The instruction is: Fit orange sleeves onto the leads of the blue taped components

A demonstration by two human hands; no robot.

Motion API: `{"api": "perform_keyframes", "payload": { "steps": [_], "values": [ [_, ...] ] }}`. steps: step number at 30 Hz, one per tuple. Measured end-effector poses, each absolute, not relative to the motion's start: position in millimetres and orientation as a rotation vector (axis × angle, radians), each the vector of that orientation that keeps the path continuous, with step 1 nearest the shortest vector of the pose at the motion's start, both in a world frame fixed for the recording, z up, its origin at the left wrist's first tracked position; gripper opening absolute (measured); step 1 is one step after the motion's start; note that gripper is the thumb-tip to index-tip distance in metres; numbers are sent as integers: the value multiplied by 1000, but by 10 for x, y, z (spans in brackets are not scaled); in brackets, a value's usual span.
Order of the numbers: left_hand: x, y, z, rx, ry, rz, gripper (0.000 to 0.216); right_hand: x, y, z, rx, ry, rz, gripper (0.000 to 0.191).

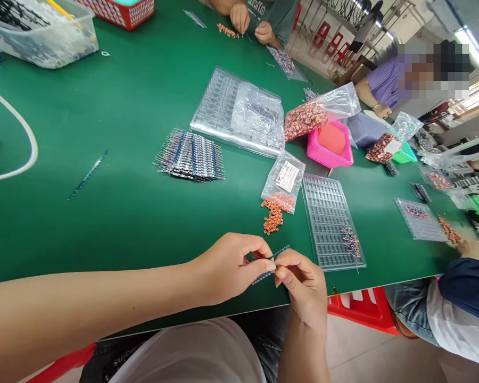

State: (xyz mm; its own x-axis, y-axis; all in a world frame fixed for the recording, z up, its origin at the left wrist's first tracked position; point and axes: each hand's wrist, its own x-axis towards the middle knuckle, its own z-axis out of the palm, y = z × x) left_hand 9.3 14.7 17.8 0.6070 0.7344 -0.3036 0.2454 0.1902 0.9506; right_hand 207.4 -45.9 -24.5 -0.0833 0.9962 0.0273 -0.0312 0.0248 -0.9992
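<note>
My left hand [235,266] is closed around a short strip of small metal parts with a blue edge [280,251], close to the front edge of the table. At the strip's right end, the thumb and fingers of my right hand [303,279] are pinched together; whatever is between them is too small and covered to make out. Just beyond my hands lies a pile of small orange rings [273,219], spilling from a labelled clear bag [284,178]. A clear ribbed tray [328,213] to the right carries several thin-wired pieces with orange ends [350,242].
Farther back are a stack of strips [189,155], a large clear tray [217,101], a bag of copper-coloured rings [305,118] and a pink basket [330,151]. A loose blue strip [88,175] lies left. Co-workers sit across and to the right.
</note>
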Motion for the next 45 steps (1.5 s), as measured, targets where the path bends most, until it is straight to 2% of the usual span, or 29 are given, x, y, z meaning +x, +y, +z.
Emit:
{"api": "perform_keyframes", "payload": {
  "steps": [7,16,23,26,31,33,39,43,45],
  "values": [
    [95,125,112,1287,870,463,15,2048,-490,-277,-1142,-1247,1151,7],
    [54,124,90,1599,926,525,15,2053,-469,-270,-1148,-1231,1212,4],
    [37,81,28,1703,798,477,19,2003,-469,-167,-1202,-1238,1300,15],
    [47,93,53,1628,869,490,21,2070,-530,-89,-1353,-1333,1103,12],
    [59,134,100,1507,974,489,24,2805,-521,26,-1749,-1374,388,19],
    [63,148,80,1484,975,493,26,3230,-407,51,-1981,-1344,-3,27],
    [64,190,27,1438,976,482,27,3974,-42,37,-2071,-1470,-64,33],
    [53,195,62,1409,958,473,26,3748,-91,-16,-2051,-1522,-119,36],
    [52,194,71,1389,952,482,24,3441,-181,-33,-1986,-1608,-127,31]
  ]
}}
